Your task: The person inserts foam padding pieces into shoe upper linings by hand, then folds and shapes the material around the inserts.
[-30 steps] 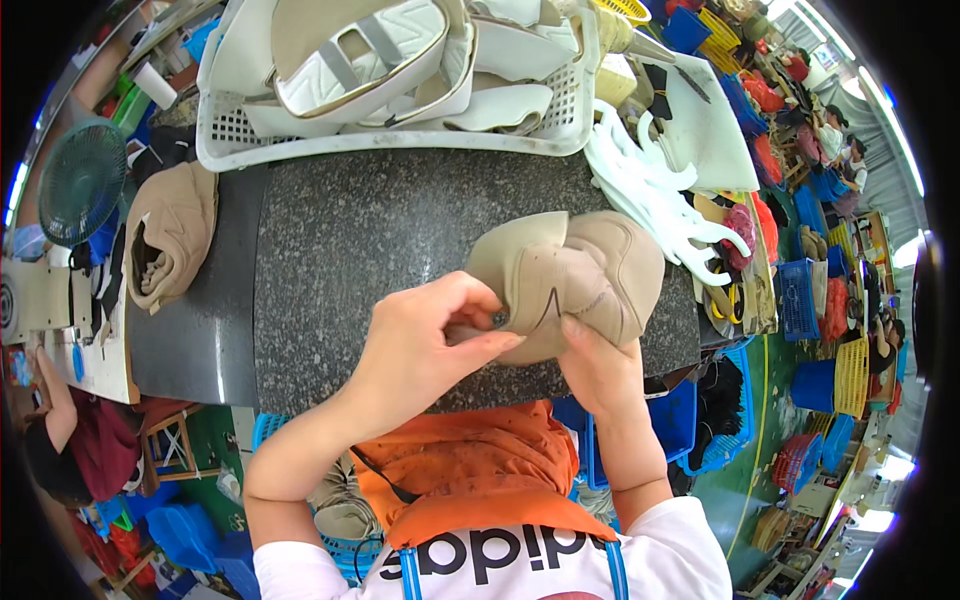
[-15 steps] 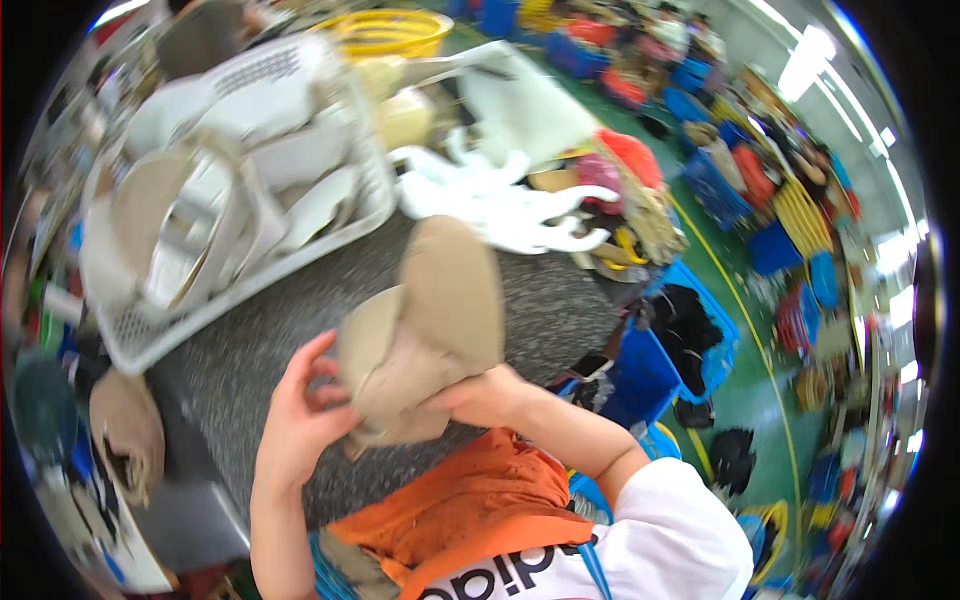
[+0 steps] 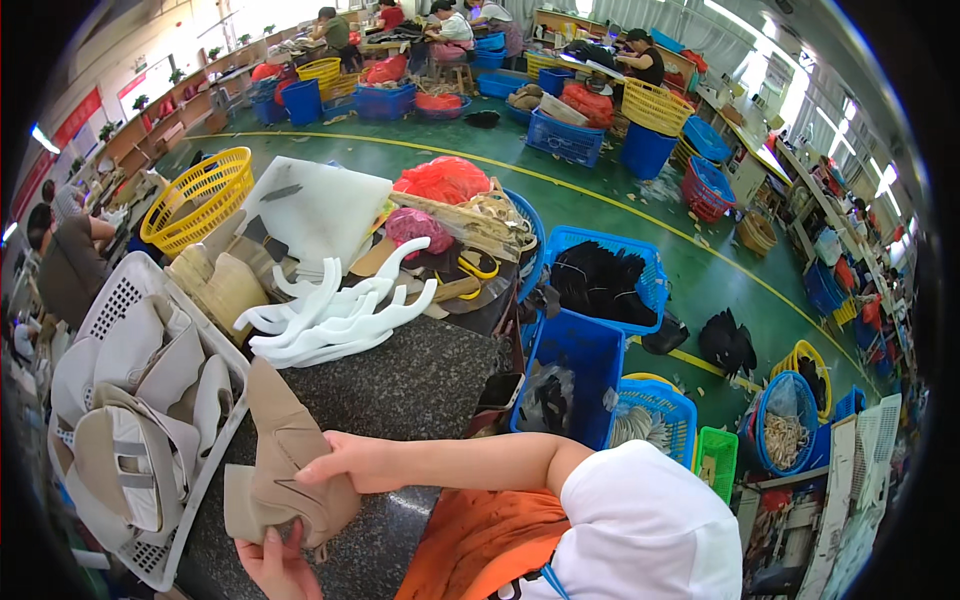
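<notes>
A beige sewn piece (image 3: 290, 465) of soft, leather-like material, with a long tapering flap pointing up and away, is held over the dark speckled tabletop (image 3: 420, 385). My right hand (image 3: 345, 462) reaches in from the right and grips the piece near its middle, thumb on top. From the lower edge, my left hand (image 3: 278, 565) pinches its near lower edge, fingertips partly hidden beneath it. Close on the left stands a white plastic basket (image 3: 200, 490) full of similar beige and white pieces (image 3: 130, 450). White curved strips (image 3: 340, 310) lie in a heap beyond the piece.
Farther back on the table are a white sheet (image 3: 320, 210), a red plastic bag (image 3: 443, 180) and yellow-handled scissors (image 3: 478, 263). A yellow basket (image 3: 200, 203) stands far left. Blue bins (image 3: 565, 375) line the table's right side on the green floor. People (image 3: 450, 35) sit working in the distance.
My view has swung, and the basket now sits lower at the left. The beige piece has turned and moved lower left in view. My left hand, fingers spread before, now pinches its edge.
</notes>
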The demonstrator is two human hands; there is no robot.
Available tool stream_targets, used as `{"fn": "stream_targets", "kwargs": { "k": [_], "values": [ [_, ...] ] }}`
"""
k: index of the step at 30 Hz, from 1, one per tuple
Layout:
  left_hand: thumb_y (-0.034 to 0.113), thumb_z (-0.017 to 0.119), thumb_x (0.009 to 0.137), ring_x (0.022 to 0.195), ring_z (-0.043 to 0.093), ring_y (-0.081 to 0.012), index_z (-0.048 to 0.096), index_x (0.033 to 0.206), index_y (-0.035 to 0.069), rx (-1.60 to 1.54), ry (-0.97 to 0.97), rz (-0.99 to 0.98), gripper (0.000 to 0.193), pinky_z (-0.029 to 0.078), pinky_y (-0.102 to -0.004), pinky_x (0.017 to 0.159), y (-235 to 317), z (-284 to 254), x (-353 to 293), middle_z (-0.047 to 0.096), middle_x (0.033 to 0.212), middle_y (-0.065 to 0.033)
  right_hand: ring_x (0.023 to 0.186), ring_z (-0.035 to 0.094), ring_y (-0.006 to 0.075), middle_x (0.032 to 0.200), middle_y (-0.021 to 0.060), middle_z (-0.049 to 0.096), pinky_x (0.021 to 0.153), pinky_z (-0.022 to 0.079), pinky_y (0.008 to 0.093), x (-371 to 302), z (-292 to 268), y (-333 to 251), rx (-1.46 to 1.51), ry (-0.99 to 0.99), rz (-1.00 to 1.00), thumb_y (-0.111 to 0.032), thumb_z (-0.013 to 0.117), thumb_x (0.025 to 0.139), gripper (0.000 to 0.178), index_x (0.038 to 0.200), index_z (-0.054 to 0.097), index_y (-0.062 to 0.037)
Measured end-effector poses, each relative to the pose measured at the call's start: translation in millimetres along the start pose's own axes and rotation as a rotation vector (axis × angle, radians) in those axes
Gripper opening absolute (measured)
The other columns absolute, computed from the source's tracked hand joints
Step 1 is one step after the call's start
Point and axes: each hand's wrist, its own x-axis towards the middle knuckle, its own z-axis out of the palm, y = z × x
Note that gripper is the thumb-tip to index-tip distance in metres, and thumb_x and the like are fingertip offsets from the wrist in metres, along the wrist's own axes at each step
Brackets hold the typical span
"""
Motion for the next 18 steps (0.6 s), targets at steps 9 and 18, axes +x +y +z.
{"fn": "stream_targets", "kwargs": {
  "k": [9, 18],
  "values": [
    [-0.014, 0.055, 0.076, 0.122, 0.045, -0.0246, 0.03, 0.136, 0.008, 0.132, 0.011, 0.094, 0.069, 0.044, -0.0385, 0.097, -11.8, 24.5, 6.4, 0.042, 0.133, -0.0107, 0.103, 0.057, 0.0162, 0.113, 0.0055, 0.061, 0.092, 0.045, 0.0337, -4.3, -2.3, -1.6, -0.296, 0.096, -0.172, -0.005, 0.066, 0.081, 0.04, 0.119, 0.056, -0.0011],
    [-0.01, 0.065, 0.071, 0.089, 0.064, -0.0166, 0.045, 0.119, 0.001, 0.153, 0.069, 0.027, 0.053, 0.053, -0.0259, 0.071, -6.4, 14.0, 18.2, 0.062, 0.103, -0.0089, 0.111, 0.053, 0.0184, 0.118, 0.0059, 0.057, 0.097, 0.042, 0.0359, -5.7, 12.5, 18.8, -0.164, 0.201, -0.077, -0.005, 0.063, 0.085, 0.041, 0.124, 0.05, -0.0042]
  ]
}}
